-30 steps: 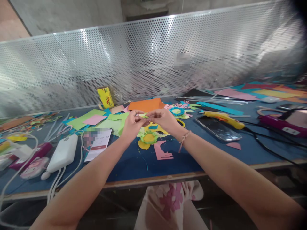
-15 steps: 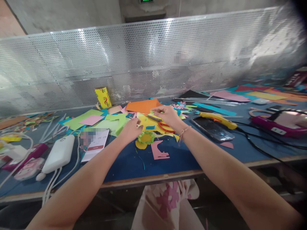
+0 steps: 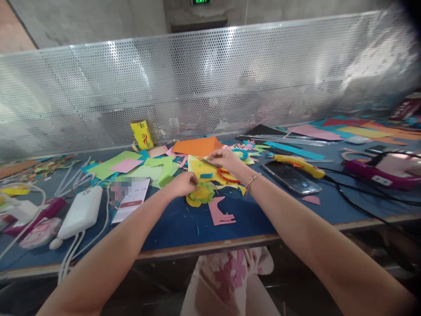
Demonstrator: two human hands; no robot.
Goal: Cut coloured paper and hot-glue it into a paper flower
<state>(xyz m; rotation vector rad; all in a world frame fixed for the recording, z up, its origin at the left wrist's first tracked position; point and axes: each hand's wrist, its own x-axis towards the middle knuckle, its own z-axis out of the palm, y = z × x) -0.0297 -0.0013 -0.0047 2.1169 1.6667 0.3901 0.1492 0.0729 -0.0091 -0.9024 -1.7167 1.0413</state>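
Observation:
My left hand (image 3: 183,183) has its fingers closed on the upper left edge of a yellow paper flower (image 3: 203,193) with a green fringe. A yellow paper round (image 3: 193,202) shows under it. Just beyond, my right hand (image 3: 227,160) has thumb and fingertips pinched together above yellow paper (image 3: 200,166); what they hold is too small to make out. Beneath that hand lie red-handled scissors (image 3: 229,177), with a grey blade close to the fingertips. A small blue strip (image 3: 206,175) rests on the yellow paper. A cut pink scrap (image 3: 219,213) lies nearer me.
Orange paper (image 3: 197,145), green sheets (image 3: 115,163) and a yellow packet (image 3: 142,134) lie toward the perforated metal screen (image 3: 197,87). To the left are a phone (image 3: 133,199) and a white power bank (image 3: 81,212). A yellow glue gun (image 3: 301,166) and dark phone (image 3: 291,177) are at right.
My left hand has come down onto the paper flower, which has shifted slightly. The pink scrap has slid a little right and nearer. My right hand stays almost in place.

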